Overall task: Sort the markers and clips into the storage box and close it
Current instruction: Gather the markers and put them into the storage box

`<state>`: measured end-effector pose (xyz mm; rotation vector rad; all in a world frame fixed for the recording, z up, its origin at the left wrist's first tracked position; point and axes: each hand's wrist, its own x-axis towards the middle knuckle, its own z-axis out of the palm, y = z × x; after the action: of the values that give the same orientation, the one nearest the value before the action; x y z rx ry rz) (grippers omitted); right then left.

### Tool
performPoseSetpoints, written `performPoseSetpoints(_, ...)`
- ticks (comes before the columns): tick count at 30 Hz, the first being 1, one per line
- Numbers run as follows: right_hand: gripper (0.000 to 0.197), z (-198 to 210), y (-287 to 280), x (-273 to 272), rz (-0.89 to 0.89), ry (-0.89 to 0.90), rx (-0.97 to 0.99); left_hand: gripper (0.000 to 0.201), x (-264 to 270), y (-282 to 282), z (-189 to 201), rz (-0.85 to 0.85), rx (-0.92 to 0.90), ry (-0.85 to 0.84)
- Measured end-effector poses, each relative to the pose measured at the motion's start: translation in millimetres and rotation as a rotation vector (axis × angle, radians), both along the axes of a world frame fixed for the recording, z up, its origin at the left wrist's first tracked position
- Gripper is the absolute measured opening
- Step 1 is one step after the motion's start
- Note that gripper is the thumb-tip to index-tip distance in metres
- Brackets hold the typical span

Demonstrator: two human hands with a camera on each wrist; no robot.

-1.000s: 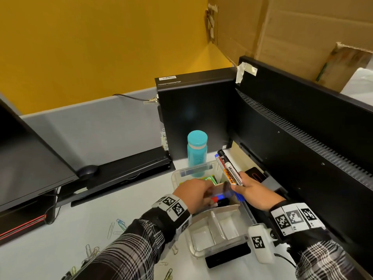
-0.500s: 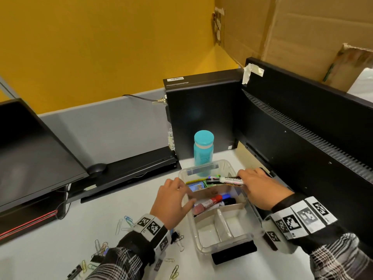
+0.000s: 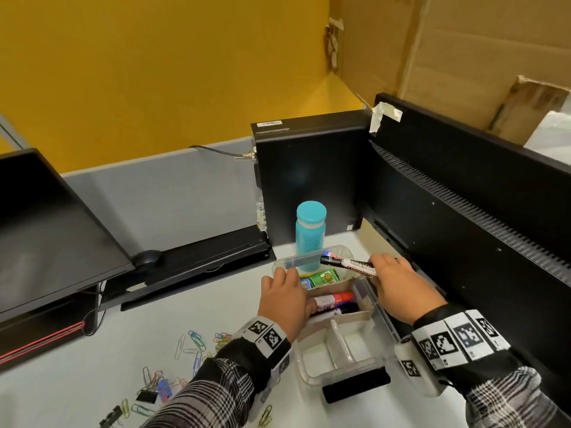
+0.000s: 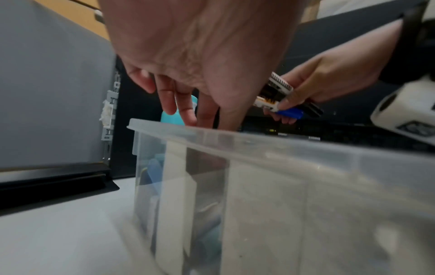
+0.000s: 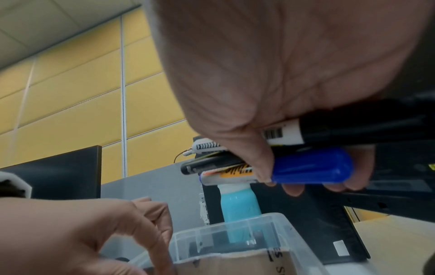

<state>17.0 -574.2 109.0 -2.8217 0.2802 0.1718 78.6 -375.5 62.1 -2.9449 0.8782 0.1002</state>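
Note:
The clear storage box (image 3: 315,359) stands on the desk with cardboard dividers inside. A red marker (image 3: 335,299) and a dark marker (image 3: 338,311) lie in its middle compartment. My right hand (image 3: 392,282) grips a bundle of markers (image 3: 349,263) held level over the box's far end; a blue cap (image 5: 308,168) and black barrels show under the fingers. My left hand (image 3: 293,291) lies over the box's left rim (image 4: 235,133), fingers reaching down inside and holding nothing that I can see. Paper clips (image 3: 194,341) and binder clips (image 3: 146,396) lie scattered on the desk to the left.
A teal bottle (image 3: 310,233) stands just behind the box, against a black computer case (image 3: 309,174). A black monitor back (image 3: 463,211) runs along the right, close to my right hand. A black flat object (image 3: 355,386) lies at the box's near end. Another monitor (image 3: 46,227) stands left.
My right hand has tipped the marker bundle from upright to level over the far end of the box. My left hand drew out of the middle compartment to the left rim.

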Motion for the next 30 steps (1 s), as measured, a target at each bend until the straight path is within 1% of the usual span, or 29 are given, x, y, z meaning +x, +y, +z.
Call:
performPoseSetpoints(2, 0.026, 3, 0, -2, -0.006, -0.035, -0.021, 0.045, 1, 1, -1, -0.041, -0.038, -0.001)
performPoseSetpoints(5, 0.027, 5, 5, -3, 0.023, 0.014, -0.063, 0.036, 4, 14, -6, -0.047, -0.169, -0.007)
performPoseSetpoints(7, 0.027, 3, 10, 0, 0.055, 0.082, -0.091, 0.040, 5, 28, -13, -0.008, -0.222, 0.003)
performPoseSetpoints(9, 0.027, -2, 14, 5, 0.112, 0.126, -0.125, 0.049, 4, 42, -21, 0.027, -0.239, 0.058)
performPoseSetpoints(13, 0.030, -8, 29, 18, 0.269, 0.230, -0.223, 0.070, 1, 58, -30, -0.005, -0.245, 0.175)
performPoseSetpoints(15, 0.028, -9, 38, 24, 0.309, 0.266, -0.238, 0.068, 0, 59, -32, -0.021, -0.259, 0.193)
performPoseSetpoints(18, 0.029, -12, 43, 29, 0.294, 0.339, -0.201, 0.060, -3, 59, -37, -0.017, -0.279, 0.207)
performPoseSetpoints(20, 0.030, -12, 41, 32, 0.281, 0.339, -0.195, 0.060, -3, 60, -39, -0.008, -0.293, 0.215)
performPoseSetpoints(23, 0.033, -12, 38, 36, 0.270, 0.331, -0.246, 0.061, -2, 59, -40, -0.007, -0.304, 0.219)
performPoseSetpoints(25, 0.031, -12, 40, 37, 0.275, 0.310, -0.225, 0.071, -3, 59, -38, -0.020, -0.293, 0.219)
performPoseSetpoints(27, 0.026, -12, 43, 36, 0.272, 0.284, -0.159, 0.080, -3, 59, -36, -0.020, -0.275, 0.233)
performPoseSetpoints(28, 0.025, -11, 42, 35, 0.265, 0.272, -0.125, 0.078, -3, 58, -34, -0.025, -0.263, 0.242)
performPoseSetpoints(30, 0.022, -8, 40, 33, 0.248, 0.241, -0.053, 0.066, 2, 62, -25, -0.038, -0.271, 0.293)
